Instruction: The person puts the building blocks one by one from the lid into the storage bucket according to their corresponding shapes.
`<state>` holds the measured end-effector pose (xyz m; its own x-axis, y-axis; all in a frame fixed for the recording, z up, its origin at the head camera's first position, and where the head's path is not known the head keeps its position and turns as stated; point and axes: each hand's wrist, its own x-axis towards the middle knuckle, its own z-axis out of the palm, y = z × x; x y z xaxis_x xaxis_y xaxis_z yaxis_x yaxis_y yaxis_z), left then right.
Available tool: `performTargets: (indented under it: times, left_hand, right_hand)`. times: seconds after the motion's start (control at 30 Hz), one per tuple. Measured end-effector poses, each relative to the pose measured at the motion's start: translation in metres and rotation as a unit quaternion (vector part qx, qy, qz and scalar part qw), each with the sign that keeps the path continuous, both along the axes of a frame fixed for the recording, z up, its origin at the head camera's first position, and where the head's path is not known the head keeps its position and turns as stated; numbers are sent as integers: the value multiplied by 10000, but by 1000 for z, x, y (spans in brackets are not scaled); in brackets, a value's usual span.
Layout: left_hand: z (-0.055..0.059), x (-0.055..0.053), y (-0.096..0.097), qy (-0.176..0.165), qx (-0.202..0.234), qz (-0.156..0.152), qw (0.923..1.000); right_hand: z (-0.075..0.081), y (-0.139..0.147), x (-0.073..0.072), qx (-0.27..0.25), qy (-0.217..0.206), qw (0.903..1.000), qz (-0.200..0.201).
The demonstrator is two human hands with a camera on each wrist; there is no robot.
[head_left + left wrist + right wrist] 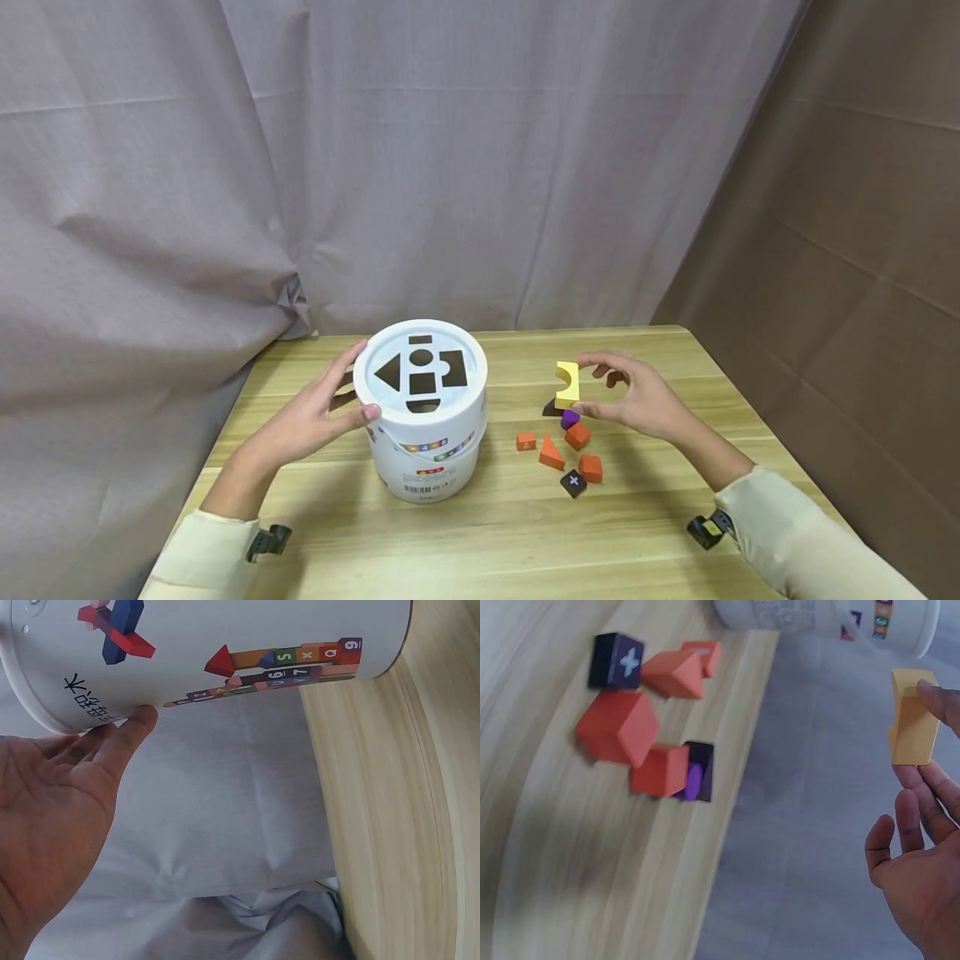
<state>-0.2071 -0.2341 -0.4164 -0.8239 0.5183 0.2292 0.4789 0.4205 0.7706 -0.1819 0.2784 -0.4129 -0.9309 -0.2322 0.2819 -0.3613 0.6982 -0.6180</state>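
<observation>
My left hand point(315, 408) rests against the left side of a white bucket point(423, 462), its thumb at the rim and its fingers along the wall. In the left wrist view those fingers point(131, 735) look fairly straight against the printed side. The bucket's lid point(390, 400) has several cut-outs, among them a triangle, a circle and a notched rectangle. To the right, my right hand point(630, 396) pinches a yellow arch block point(572, 385) by its ends between thumb and fingers. In the right wrist view the arch block point(915, 724) is held up above the table's level.
Below the right hand several blocks lie on the wooden table point(517, 542): an orange triangle point(551, 454), orange-red cubes point(590, 468), a black block with a white plus point(573, 482), a purple piece point(570, 419) and a dark piece point(551, 409). A grey curtain point(480, 167) hangs behind.
</observation>
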Motion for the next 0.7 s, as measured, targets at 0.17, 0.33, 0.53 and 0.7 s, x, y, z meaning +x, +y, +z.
performTargets:
  times: [0.17, 0.33, 0.53, 0.7]
  left_hand:
    - [-1, 0, 0, -1, 58, -36, 10000]
    - [-2, 0, 1, -4, 53, -26, 10000]
    - [-2, 0, 2, -31, 84, -49, 9999]
    - [-2, -1, 2, -14, 102, -57, 9999]
  right_hand:
    - [12, -11, 3, -144, -90, 9997, 190]
    - [18, -19, 1, -346, 143, 9978, 546]
    - [23, -26, -1, -444, 174, 9968, 640]
    - [28, -32, -4, -453, 128, 9969, 634]
